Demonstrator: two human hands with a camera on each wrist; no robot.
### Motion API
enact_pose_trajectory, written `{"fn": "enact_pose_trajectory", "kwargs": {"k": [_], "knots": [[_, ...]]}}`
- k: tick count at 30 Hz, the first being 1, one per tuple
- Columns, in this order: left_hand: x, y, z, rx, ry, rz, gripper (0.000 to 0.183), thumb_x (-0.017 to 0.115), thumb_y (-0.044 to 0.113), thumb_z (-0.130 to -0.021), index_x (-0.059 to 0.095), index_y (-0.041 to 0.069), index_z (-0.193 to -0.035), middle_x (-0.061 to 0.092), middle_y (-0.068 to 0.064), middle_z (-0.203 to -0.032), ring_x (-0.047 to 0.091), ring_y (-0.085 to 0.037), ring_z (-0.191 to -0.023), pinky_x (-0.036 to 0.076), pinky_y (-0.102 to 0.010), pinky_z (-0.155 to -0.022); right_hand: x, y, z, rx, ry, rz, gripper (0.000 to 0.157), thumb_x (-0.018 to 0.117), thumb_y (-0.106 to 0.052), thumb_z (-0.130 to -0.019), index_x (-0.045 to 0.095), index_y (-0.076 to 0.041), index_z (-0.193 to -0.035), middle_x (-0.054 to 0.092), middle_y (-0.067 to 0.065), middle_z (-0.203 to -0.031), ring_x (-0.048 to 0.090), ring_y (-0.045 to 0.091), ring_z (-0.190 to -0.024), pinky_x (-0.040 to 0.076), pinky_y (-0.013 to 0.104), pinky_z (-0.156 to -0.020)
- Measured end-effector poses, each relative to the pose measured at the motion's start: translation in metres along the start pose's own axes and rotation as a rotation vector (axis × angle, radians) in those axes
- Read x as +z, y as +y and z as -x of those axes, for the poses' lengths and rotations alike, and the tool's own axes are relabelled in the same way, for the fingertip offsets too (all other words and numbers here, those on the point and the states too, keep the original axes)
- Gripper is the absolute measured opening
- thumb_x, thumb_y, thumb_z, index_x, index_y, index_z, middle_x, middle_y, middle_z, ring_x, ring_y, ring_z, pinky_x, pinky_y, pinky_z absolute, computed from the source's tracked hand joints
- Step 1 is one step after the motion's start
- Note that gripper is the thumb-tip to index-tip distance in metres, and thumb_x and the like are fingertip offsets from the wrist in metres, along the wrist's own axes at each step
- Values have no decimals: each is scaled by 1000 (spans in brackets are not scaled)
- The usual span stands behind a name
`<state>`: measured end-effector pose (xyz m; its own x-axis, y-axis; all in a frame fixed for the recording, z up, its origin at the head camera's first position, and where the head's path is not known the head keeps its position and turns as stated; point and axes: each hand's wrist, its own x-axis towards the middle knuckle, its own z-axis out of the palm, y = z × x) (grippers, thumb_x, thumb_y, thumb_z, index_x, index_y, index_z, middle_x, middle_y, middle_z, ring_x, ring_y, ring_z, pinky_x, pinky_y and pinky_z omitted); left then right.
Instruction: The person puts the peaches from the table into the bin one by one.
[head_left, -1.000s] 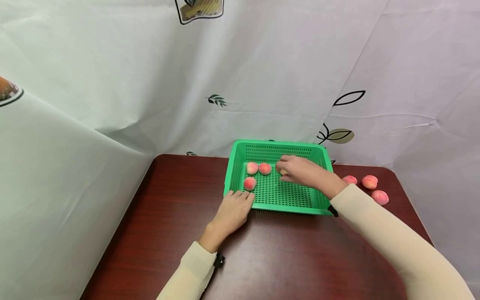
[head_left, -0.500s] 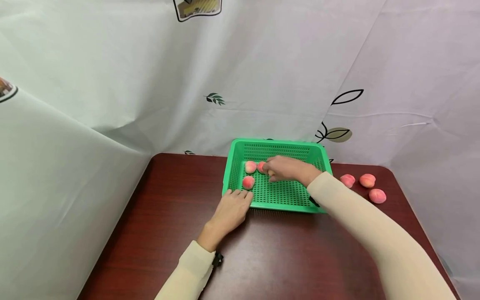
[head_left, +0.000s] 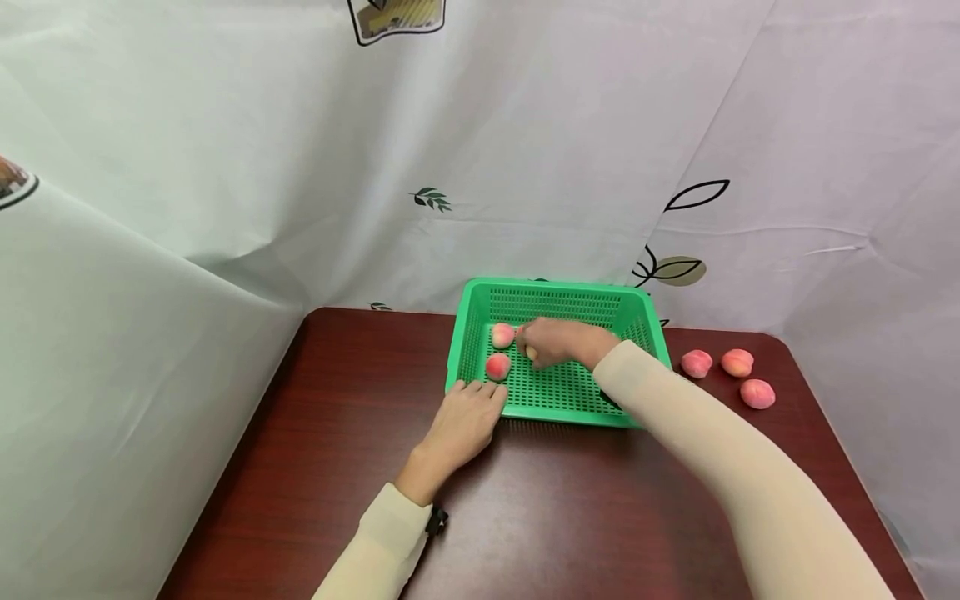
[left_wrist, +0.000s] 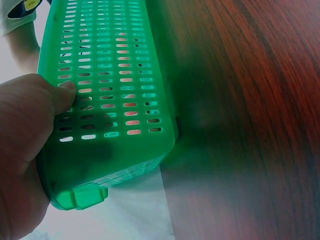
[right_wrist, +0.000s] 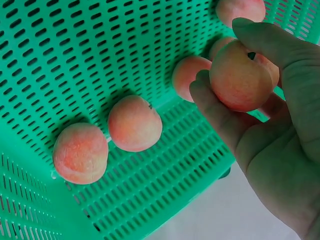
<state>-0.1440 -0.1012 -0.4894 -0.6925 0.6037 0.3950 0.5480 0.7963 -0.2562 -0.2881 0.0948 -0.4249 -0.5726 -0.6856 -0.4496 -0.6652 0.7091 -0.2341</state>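
Note:
In the head view a green perforated plastic basket (head_left: 581, 417) stands on the table. My left hand (head_left: 467, 421) grips its near-left rim; in the left wrist view the thumb (left_wrist: 64, 97) presses the outside wall. Inside the basket, my right hand (head_left: 555, 342) holds a peach (right_wrist: 242, 77) between thumb and fingers, above the perforated floor. Two peaches show plainly at the basket's left side, one farther back (head_left: 502, 335) and one nearer (head_left: 498, 367). Another is mostly hidden behind the right hand. More peaches (right_wrist: 135, 123) lie in the basket in the right wrist view.
On the dark red wooden table (head_left: 585, 517), right of the basket, lie three peaches: one at the left (head_left: 697, 363), one behind (head_left: 738, 362) and one nearer (head_left: 757, 393). White printed cloth (head_left: 540, 150) hangs behind the table and along its sides.
My right hand has moved left within the basket with the peach, toward the peaches at the left, and now covers most of one. The left hand stays on the rim.

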Motion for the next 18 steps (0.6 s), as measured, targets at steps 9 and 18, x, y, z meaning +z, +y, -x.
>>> {"fn": "enact_pose_trajectory", "kwargs": {"k": [9, 18], "knots": [[-2, 0, 0, -5, 9, -4, 17, 65, 7, -93, 54, 17, -84, 53, 5, -72, 49, -14, -62, 12, -26, -63, 3, -3, -5, 36, -38, 1, 25, 65, -8, -98, 69, -9, -123, 61, 2, -119, 54, 18, -100, 49, 33, -83], [0, 0, 0, -8, 1, 4, 19, 62, 5, -92, 52, 17, -82, 50, 5, -71, 43, -14, -60, 11, -25, -62, 7, -3, -10, -13, -71, -13, 19, 57, 0, -96, 72, -8, -104, 54, -2, -87, 45, 13, -76, 40, 29, -70]]}}
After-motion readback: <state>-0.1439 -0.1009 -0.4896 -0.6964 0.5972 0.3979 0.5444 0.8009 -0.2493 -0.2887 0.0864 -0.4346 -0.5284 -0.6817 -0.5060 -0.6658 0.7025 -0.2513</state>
